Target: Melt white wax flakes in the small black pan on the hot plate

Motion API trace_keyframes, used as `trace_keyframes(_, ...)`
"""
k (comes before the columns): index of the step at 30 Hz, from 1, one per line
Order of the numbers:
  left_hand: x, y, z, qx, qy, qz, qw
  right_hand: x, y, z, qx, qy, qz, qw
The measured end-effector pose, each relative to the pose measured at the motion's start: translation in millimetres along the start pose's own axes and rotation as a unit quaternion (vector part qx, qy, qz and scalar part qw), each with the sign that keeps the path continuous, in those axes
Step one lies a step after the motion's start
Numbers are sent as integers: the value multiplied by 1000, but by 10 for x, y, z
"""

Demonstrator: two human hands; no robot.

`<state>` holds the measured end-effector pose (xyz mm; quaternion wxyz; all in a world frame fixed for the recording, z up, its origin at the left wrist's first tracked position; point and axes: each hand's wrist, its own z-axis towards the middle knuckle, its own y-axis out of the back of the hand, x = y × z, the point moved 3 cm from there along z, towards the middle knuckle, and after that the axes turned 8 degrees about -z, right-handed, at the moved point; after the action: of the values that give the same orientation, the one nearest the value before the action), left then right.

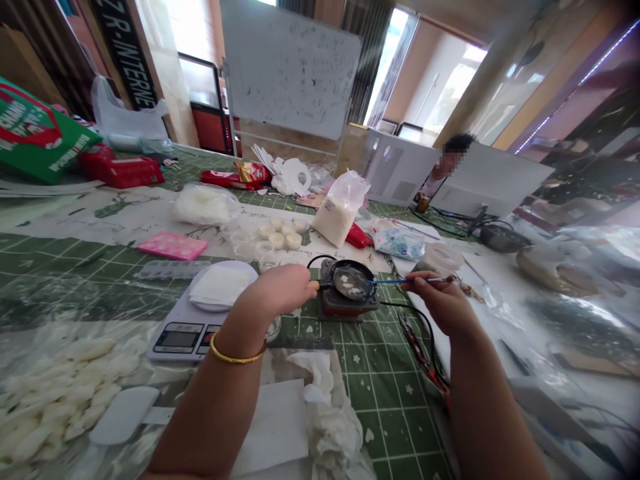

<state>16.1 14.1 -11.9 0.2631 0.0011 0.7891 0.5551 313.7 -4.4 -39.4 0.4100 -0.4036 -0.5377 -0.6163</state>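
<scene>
Atop the stove (346,309), the pan (353,265) points its handle (326,285) leftward.

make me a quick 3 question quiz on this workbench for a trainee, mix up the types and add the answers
1. True or false: the left hand grips the handle of the small black pan.

2. Multiple choice: what does the right hand hold?
a) a pair of scissors
b) a thin blue-shafted tool
c) a large ladle

3. Short answer: which is nearer to the left hand, the scale or the pink block?

Key
1. True
2. b
3. The scale
</scene>
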Motion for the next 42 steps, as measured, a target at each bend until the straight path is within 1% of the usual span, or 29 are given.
trace_keyframes(2,-1,3,-5,-1,-1,5,1000,7,-70,-10,31,2,-15,999)
trace_keyframes(4,-3,7,-10,-4,2,9,1000,-28,-64,-33,47,-15,-22,999)
trace_keyframes(5,-3,9,-12,-5,3,12,1000,-48,-22,-44,40,-23,-20,999)
trace_keyframes(7,-5,11,-13,-8,6,16,1000,-62,94,-50,7,-29,-14,999)
trace_keyframes(9,-7,12,-11,-13,7,21,1000,-13,172,-18,-19,-16,-13,1000)
trace_keyframes(10,-8,12,-11,-15,8,24,1000,35,178,13,-25,-6,-15,1000)
trace_keyframes(12,-11,12,-11,-19,6,27,999,159,126,90,-26,11,-31,999)
trace_keyframes(13,-13,11,-12,-20,4,28,999,226,80,124,-19,13,-56,998)
trace_keyframes(16,-18,7,-13,-21,3,29,999,412,-39,160,6,29,-188,982)
trace_keyframes(18,-19,7,-12,-25,6,30,999,504,-83,126,41,50,-258,964)
trace_keyframes(20,-21,8,-12,-29,8,30,999,562,-105,75,83,71,-278,955)
trace_keyframes(21,-22,9,-12,-30,9,30,999,584,-103,54,86,78,-280,953)
trace_keyframes(24,-27,13,-15,-26,12,30,999,625,-84,6,31,82,-335,938)
trace_keyframes(25,-29,15,-15,-24,11,31,999,633,-96,-16,23,80,-360,929)
trace_keyframes(26,-30,17,-15,-22,11,33,999,637,-125,-43,30,77,-378,922)
trace_keyframes(29,-30,20,-12,-19,11,41,999,644,-280,-141,92,84,-377,918)
trace_keyframes(30,-30,21,-13,-20,10,42,999,646,-332,-168,99,89,-371,919)
trace_keyframes(31,-30,23,-17,-23,8,43,999,647,-374,-189,94,93,-368,920)
trace_keyframes(34,-34,21,-37,-35,2,41,999,653,-425,-223,23,92,-381,920)
trace_keyframes(35,-36,18,-41,-39,1,39,998,656,-433,-235,10,90,-386,918)
trace_keyframes(36,-38,12,-39,-41,1,37,998,660,-448,-246,15,90,-388,917)
trace_keyframes(39,-38,-1,7,-45,8,35,998,673,-527,-259,82,97,-371,920)
trace_keyframes(40,-35,4,28,-46,12,35,998,683,-545,-250,84,104,-367,921)
trace_keyframes(42,-25,42,34,-48,18,28,998,707,-548,-215,38,118,-379,917)
